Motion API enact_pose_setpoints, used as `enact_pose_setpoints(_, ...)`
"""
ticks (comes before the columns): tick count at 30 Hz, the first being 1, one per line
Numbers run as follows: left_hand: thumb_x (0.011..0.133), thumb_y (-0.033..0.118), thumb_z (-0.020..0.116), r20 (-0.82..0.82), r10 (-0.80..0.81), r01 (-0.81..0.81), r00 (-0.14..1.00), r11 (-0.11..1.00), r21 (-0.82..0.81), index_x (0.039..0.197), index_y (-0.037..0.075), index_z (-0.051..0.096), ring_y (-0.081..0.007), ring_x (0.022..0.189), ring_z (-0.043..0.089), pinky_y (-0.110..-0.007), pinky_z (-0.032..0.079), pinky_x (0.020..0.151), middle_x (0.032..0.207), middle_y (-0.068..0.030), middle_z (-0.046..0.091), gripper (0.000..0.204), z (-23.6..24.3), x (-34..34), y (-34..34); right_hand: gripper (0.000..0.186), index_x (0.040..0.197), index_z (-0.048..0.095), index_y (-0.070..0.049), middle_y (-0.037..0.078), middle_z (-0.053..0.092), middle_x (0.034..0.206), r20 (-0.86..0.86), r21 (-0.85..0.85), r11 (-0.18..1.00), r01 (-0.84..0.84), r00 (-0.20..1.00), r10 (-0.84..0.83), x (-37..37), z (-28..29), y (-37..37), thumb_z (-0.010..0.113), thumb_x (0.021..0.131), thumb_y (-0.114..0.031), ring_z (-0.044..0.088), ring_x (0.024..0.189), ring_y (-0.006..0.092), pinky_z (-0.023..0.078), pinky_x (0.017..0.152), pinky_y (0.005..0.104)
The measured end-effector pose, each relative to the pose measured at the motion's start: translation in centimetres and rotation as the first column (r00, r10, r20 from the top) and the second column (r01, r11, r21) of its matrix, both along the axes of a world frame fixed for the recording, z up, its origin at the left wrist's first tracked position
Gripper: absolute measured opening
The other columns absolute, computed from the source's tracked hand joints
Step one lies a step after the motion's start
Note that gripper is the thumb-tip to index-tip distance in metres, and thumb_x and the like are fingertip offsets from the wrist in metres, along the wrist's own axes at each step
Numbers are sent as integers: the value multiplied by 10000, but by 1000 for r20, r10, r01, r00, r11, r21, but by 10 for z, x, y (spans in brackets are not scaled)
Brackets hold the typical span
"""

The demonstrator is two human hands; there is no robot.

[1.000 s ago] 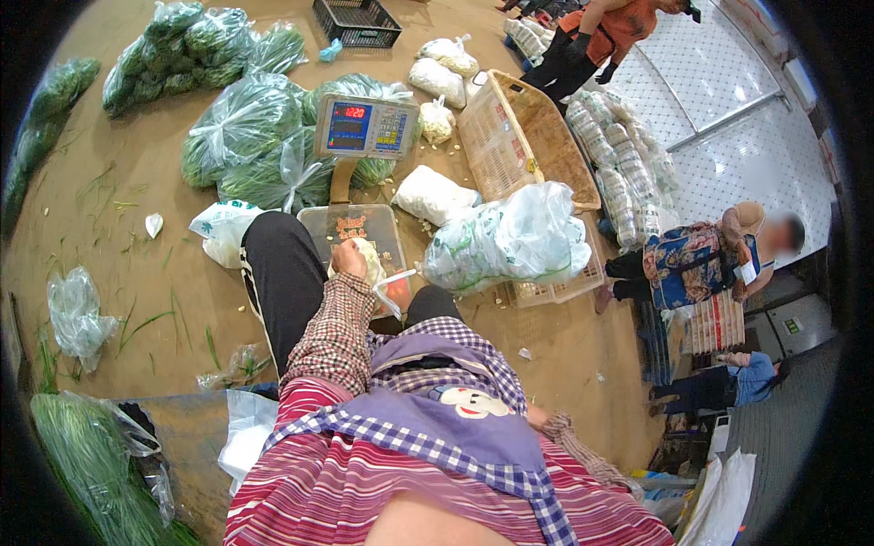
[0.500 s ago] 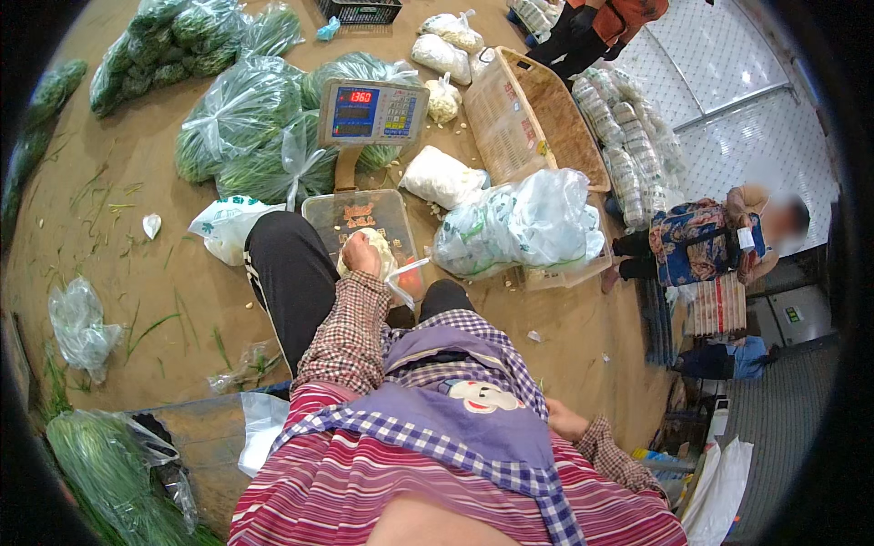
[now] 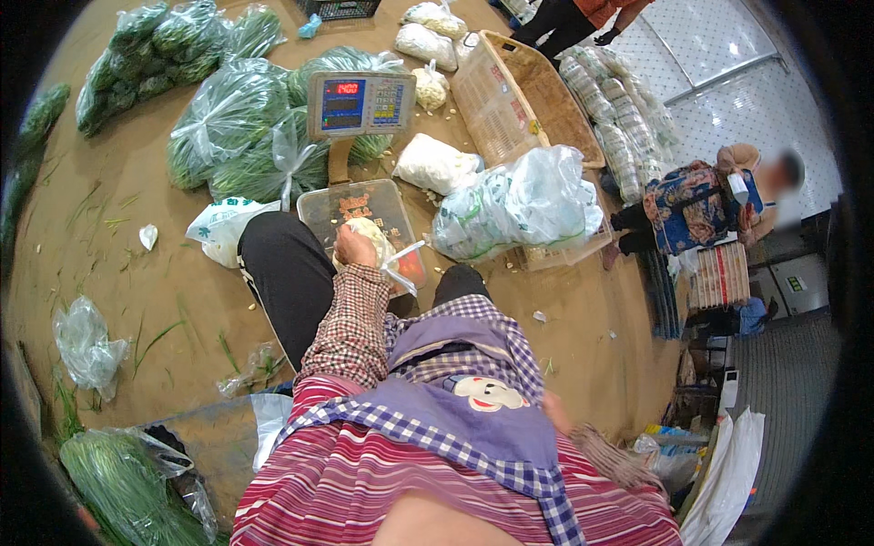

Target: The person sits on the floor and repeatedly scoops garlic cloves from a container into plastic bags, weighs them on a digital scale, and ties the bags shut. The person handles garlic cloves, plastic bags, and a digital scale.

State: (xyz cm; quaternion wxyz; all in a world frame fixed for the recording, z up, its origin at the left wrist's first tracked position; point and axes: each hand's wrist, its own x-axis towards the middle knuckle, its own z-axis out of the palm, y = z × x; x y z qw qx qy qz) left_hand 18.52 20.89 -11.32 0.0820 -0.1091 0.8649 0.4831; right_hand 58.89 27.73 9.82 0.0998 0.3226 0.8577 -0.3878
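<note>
1. Small bag (image 3: pixel 381 244) of pale cloves, hub of the clock used here: it lay on the scale platform (image 3: pixel 314 207), its twisted tail (image 3: pixel 401 257) pointing to four o'clock.
2. Left hand (image 3: pixel 358 247): its fingers were curled against the bag at eight o'clock; whether they pinched the plastic could not be told.
3. Right hand (image 3: pixel 557 414): it hung blurred beside the apron (image 3: pixel 464 419), between four and five o'clock; its grip could not be told.
4. Likely faults: pressure from the left hand could have falsified the reading on the display (image 3: pixel 361 106) at twelve o'clock; a loose mouth could have spilled cloves; a nudge from the left knee (image 3: pixel 278 250) at nine could have shifted the platform.
5. Surroundings: bagged greens (image 3: pixel 218 127) lay at ten o'clock and a larger white bag (image 3: pixel 437 164) between one and two.
6. Obstruction: the clear plastic bundle (image 3: pixel 519 200), between two and three, partly blocked the way to the tan crate (image 3: pixel 496 96).
</note>
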Motion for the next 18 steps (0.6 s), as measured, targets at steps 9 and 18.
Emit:
enact_pose_setpoints(9, 722, 107, 451, 72, 14, -19, 997, 998, 64, 906, 58, 546, -316, 878, 515, -410, 371, 756, 877, -145, 575, 213, -8, -6, 1, 291, 923, 536, 29, 148, 584, 840, -59, 214, 973, -90, 993, 105, -46, -27, 2, 575, 680, -126, 561, 742, 206, 439, 649, 336)
enact_pose_setpoints(18, 736, 97, 465, 119, -7, 6, 993, 1000, 10, 909, 35, 563, -315, 913, 506, -388, 396, 766, 927, -151, 563, 209, 0, -6, -10, 113, 803, 557, -11, 104, 583, 671, 220, 336, 883, -327, 939, 264, -97, 94, 39, 549, 719, -87, 563, 609, 173, 441, 554, 326)
